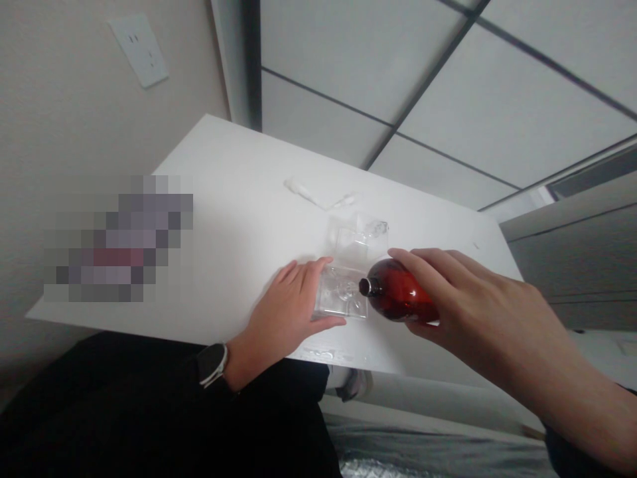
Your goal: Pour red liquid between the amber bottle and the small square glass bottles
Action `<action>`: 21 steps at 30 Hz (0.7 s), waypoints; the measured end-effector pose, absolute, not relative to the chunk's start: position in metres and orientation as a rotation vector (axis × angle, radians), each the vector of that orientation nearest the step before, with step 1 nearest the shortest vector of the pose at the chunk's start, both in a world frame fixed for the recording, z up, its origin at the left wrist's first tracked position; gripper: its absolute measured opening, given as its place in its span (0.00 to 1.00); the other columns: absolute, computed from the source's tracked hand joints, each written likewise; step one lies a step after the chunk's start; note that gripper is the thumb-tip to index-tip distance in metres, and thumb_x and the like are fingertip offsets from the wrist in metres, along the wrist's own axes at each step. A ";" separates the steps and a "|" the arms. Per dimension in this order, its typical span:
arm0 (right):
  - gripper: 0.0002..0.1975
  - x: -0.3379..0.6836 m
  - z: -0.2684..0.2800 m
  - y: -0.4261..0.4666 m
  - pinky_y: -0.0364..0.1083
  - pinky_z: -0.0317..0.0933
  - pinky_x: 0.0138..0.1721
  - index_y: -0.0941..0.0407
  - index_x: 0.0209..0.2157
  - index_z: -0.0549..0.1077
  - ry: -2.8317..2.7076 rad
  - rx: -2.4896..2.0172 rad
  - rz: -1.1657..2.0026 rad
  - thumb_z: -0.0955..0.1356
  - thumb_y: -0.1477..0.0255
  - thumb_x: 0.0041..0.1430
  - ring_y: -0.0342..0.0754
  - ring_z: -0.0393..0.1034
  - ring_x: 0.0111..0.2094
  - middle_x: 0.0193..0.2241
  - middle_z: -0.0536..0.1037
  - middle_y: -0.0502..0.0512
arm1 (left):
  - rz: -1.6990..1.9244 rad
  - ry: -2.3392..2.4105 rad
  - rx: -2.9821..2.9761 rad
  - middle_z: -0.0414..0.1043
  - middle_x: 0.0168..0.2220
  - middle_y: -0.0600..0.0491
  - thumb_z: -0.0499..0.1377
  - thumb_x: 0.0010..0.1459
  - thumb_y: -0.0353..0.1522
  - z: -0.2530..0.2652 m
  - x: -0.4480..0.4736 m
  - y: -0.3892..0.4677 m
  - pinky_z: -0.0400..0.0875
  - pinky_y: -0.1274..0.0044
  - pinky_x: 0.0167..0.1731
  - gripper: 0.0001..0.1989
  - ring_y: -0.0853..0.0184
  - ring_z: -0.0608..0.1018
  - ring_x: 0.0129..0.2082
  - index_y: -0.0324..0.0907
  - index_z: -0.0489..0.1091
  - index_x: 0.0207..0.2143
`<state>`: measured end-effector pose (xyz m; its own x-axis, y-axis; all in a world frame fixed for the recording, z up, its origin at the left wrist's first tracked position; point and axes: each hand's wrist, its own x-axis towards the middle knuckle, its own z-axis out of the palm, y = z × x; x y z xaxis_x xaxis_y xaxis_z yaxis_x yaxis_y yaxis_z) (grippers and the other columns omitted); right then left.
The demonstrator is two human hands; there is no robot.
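My right hand point(478, 299) is wrapped round a dark amber bottle point(403, 292). The bottle is tilted to the left, its uncapped mouth over the right side of a clear plastic box point(343, 307). I cannot make out any liquid leaving the mouth. My left hand point(283, 302) holds the box from its left, fingers along the far side and thumb along the near side. Round moulded shapes show inside the box. Just beyond it lies a clear flap or lid point(351, 245), with a small crumpled clear piece point(381, 229) at its far right.
Two slim whitish pieces point(302, 190) lie farther back on the white table point(223, 199). A wet-looking patch point(328, 353) is at the near edge. A blurred-out object point(119, 245) sits at the left end. White panelled doors point(318, 40) rise behind; a wall outlet point(139, 50) is at upper left.
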<state>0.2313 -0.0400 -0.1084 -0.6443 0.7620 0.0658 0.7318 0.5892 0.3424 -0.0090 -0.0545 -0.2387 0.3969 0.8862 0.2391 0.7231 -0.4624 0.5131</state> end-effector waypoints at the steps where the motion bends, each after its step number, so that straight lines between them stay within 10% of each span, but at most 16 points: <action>1: 0.37 0.231 -0.108 -0.040 0.44 0.57 0.22 0.54 0.62 0.70 2.720 1.281 0.520 0.75 0.77 0.49 0.53 0.76 0.39 0.51 0.82 0.59 | 0.701 1.400 2.335 0.74 0.61 0.32 0.72 0.58 0.49 -0.239 -0.009 -0.055 0.71 0.51 0.63 0.47 0.44 0.79 0.60 0.34 0.55 0.66; 21: 0.36 0.229 -0.102 -0.039 0.45 0.54 0.20 0.53 0.62 0.68 2.679 1.279 0.532 0.75 0.74 0.49 0.55 0.78 0.38 0.51 0.83 0.58 | 0.769 1.409 2.369 0.74 0.61 0.34 0.72 0.57 0.50 -0.243 -0.008 -0.056 0.72 0.55 0.62 0.50 0.45 0.80 0.59 0.38 0.50 0.68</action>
<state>0.2290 -0.0387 -0.1019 -0.6336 0.7727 0.0376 0.7284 0.5795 0.3655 -0.0083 -0.0561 -0.2430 0.3831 0.8736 0.3001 0.7251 -0.4857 0.4883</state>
